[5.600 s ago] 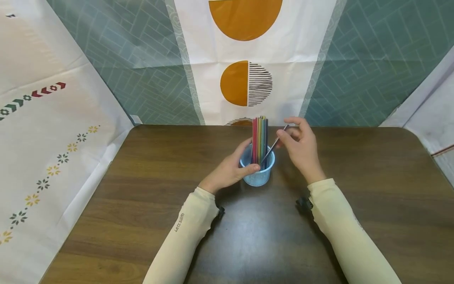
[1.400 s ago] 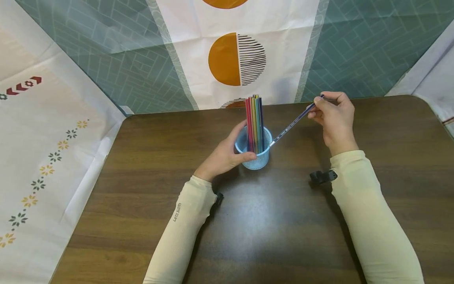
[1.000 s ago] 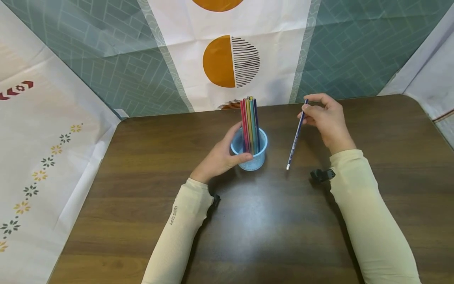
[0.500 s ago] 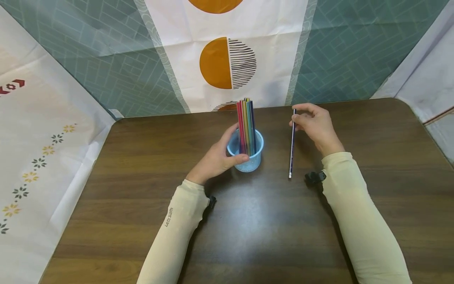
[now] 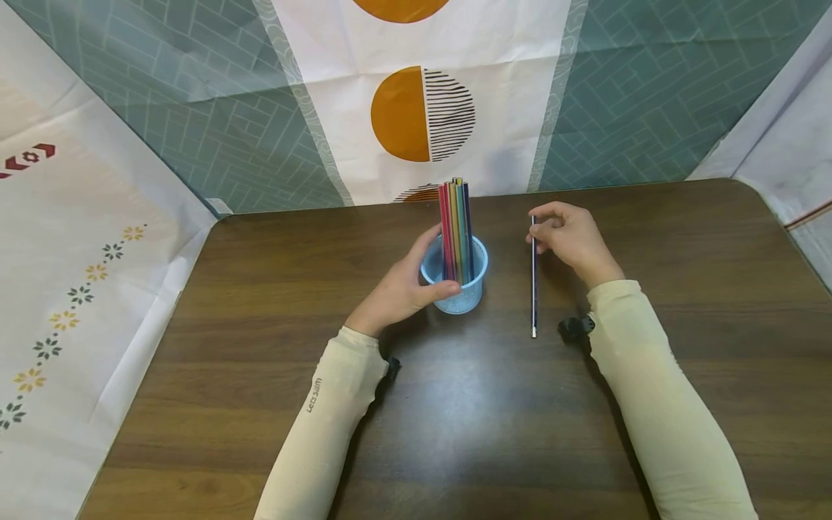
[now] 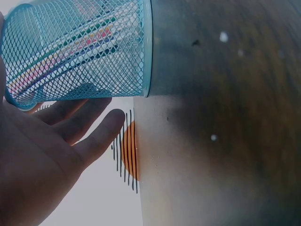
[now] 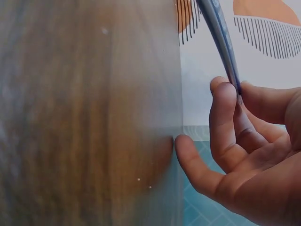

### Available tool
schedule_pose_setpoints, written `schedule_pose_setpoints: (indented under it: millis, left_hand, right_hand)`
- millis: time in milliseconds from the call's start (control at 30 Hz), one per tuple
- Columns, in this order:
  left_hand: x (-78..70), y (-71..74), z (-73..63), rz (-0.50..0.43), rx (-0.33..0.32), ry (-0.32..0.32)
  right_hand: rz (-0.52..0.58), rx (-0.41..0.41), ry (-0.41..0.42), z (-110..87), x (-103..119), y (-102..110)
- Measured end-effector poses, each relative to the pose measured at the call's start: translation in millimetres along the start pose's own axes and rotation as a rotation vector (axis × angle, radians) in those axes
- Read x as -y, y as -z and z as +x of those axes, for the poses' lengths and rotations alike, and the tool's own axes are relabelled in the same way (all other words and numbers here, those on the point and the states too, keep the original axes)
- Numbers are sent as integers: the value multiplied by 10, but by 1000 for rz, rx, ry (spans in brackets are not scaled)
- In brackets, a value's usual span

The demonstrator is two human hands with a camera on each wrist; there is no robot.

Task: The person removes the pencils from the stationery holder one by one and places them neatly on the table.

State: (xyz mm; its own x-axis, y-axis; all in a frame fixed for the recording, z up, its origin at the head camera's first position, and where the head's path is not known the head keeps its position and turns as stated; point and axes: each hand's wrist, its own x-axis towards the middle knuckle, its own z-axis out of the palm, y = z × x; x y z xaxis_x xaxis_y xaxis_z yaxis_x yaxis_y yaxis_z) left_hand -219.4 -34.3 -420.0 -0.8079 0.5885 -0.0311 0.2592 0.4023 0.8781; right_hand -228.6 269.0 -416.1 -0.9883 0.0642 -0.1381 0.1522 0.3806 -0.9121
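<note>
Hands, two, hold one cup and one pencil.

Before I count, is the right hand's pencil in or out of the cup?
Out: the right hand pinches the pencil, apart from the cup.

In the left grip, the blue cup is open lattice mesh with a smooth rim, metal or plastic hard to tell; the pencil in the right grip looks smooth and glossy. Beneath both grips the worktop shows wood grain with a glossy sheen. Beyond them the backdrop looks like creased cloth, and behind each grip the sleeves are matt cloth.
</note>
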Motion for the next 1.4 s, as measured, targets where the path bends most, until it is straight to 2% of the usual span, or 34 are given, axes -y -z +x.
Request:
schedule_pose_setpoints:
  millis: [300,600,733,1000,1400]
  left_hand:
    - [-8,-6,-4,-13,8,-5]
    - [3,-20,17,-19,2,-6]
    - [7,-23,20,-22,1,-3]
    - [-3,-7,15,-10,-2,-3]
    - [3,-3,12,-20,-1,4]
  right_hand:
    - [-131,60,-50,5,-6,-27]
    - [-262,109,-65,15,-32,-38]
    - [-313,124,-56,27,-62,-41]
    - [-438,103,31,24,-85,-106]
    - [-476,88,52,32,-78,-140]
